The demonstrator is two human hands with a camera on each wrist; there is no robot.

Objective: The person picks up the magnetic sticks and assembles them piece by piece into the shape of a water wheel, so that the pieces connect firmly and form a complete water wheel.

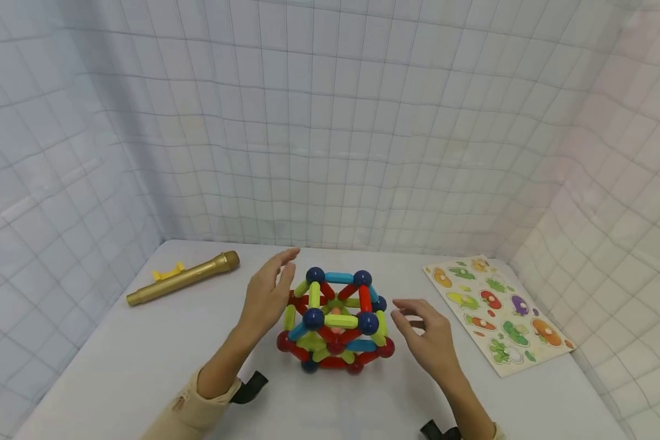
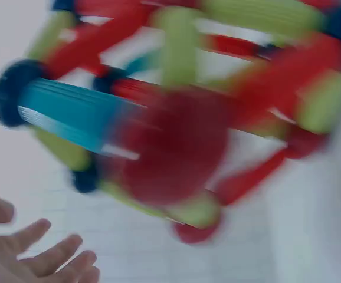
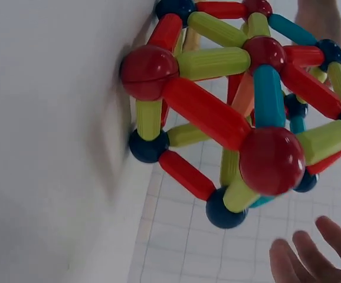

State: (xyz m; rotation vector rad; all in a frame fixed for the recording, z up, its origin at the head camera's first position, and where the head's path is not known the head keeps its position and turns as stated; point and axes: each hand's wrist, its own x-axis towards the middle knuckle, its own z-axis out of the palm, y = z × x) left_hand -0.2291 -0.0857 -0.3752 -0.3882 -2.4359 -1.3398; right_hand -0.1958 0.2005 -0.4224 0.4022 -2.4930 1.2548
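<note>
A cage-like structure of rods and balls (image 1: 335, 321) stands on the white table, built from red, lime and blue rods joined at dark blue and red balls. Just left of it my left hand (image 1: 267, 292) is raised with its fingers loosely extended. My right hand (image 1: 426, 333) hovers at the structure's right side, fingers slightly bent and apart from the balls. The left wrist view shows spread fingertips (image 2: 58, 256) below the blurred structure. In the right wrist view, the fingers (image 3: 312, 259) hold nothing beside the structure (image 3: 206, 112).
A gold microphone-shaped stick (image 1: 184, 279) lies at the back left, with a small yellow piece (image 1: 168, 272) beside it. On the right lies a board with vegetable pictures (image 1: 495, 311). White gridded cloth (image 1: 341, 122) walls the table's back and sides.
</note>
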